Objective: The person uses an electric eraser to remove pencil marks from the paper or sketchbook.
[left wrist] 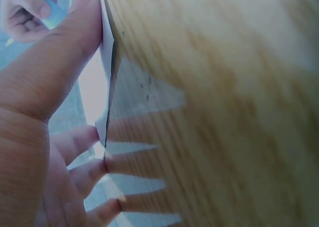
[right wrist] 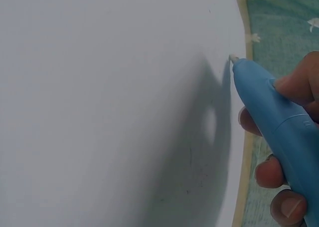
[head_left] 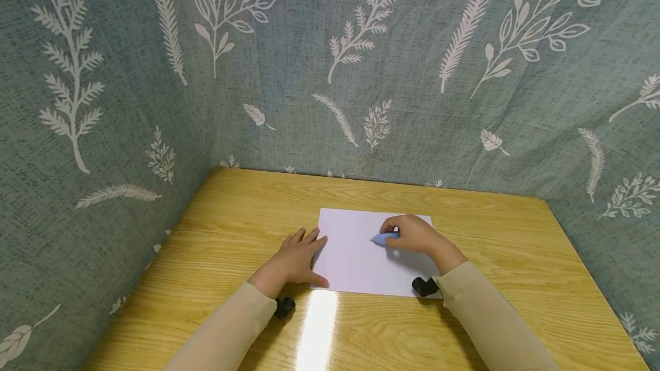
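Observation:
A white sheet of paper [head_left: 350,268] lies on the wooden table. My right hand [head_left: 415,235] grips a blue electric eraser [right wrist: 274,112], a thick pen-shaped body with a button and a small pale tip. Its tip points left, close over the paper in the head view. The thumb or a finger rests by the button while other fingers wrap the underside. My left hand [head_left: 294,259] spreads over the paper's left edge, thumb at the near corner and fingertips farther up. In the left wrist view the thumb [left wrist: 60,52] lies along the slightly lifted paper edge.
The yellowish wooden table [head_left: 247,216] reaches a blue-green leaf-patterned cloth [head_left: 299,62] at the back and sides. A bright light reflection lies on the table in front of the paper. Faint small marks show on the paper in the right wrist view.

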`<state>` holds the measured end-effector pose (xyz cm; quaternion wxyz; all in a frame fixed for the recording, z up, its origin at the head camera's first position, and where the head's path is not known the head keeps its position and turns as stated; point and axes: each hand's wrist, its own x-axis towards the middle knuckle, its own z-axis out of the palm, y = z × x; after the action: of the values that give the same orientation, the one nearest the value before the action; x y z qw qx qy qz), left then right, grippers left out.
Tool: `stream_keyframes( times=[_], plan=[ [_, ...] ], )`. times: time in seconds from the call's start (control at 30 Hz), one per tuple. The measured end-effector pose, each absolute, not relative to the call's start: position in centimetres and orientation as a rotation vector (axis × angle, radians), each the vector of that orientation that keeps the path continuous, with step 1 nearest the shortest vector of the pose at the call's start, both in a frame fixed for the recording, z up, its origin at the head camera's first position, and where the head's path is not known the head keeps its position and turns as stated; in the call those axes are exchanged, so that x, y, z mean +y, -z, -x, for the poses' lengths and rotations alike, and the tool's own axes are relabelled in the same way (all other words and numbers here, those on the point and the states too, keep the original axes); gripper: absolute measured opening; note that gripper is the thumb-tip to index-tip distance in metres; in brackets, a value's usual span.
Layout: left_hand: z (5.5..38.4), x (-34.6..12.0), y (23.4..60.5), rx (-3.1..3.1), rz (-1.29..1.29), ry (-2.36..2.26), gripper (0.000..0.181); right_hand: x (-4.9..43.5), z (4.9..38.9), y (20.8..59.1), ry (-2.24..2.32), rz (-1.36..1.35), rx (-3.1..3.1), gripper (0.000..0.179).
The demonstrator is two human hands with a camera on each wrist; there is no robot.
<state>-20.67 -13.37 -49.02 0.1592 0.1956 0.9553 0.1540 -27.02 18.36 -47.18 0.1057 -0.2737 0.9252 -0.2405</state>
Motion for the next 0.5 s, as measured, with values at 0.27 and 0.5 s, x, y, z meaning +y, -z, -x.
stream_keyframes(
  times=[0.27,0.5],
  plan=[
    [20.68,-13.41,49.11,2.726,-0.557,-0.464,0.107,17.96,26.93,47.01,0.688,0.785,2.722,0.015],
    [20.73,-13.36,49.03,2.731,-0.563,-0.453,0.107,17.73,26.98,47.06,0.683,0.792,2.723,0.015]
  ],
)
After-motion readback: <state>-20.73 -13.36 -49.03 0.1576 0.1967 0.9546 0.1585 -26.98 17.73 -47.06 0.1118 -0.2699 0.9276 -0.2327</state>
